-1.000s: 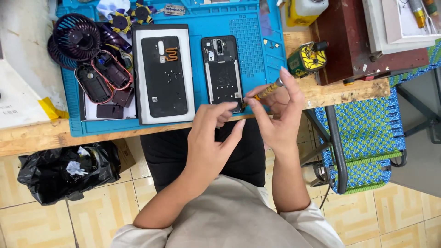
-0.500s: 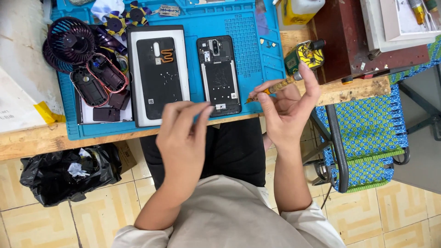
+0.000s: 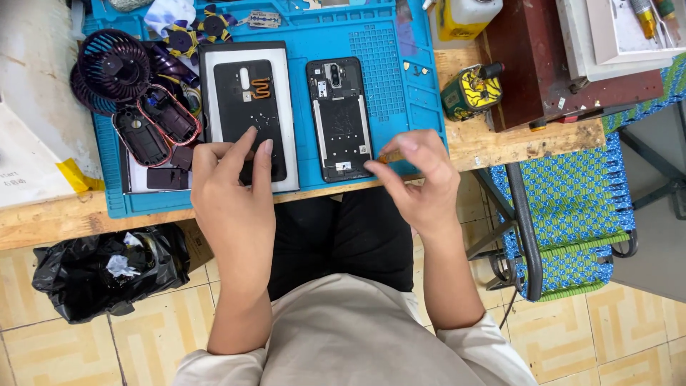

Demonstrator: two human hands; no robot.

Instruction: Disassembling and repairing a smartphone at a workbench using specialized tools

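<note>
I am pinching a thin orange tool [image 3: 390, 154] in my right hand [image 3: 421, 182], its tip just beside the opened phone's [image 3: 340, 119] lower edge. My left hand [image 3: 232, 189] is resting spread and empty on the black back cover [image 3: 250, 107]. The exposed phone looks light, stiff and fragile, so I am judging its side edges the safest hold.

Matt blue rubbery mat [image 3: 400, 43] on rough bare wooden bench [image 3: 471, 143] (crinkled glossy black plastic bag [image 3: 100, 275] below).
</note>
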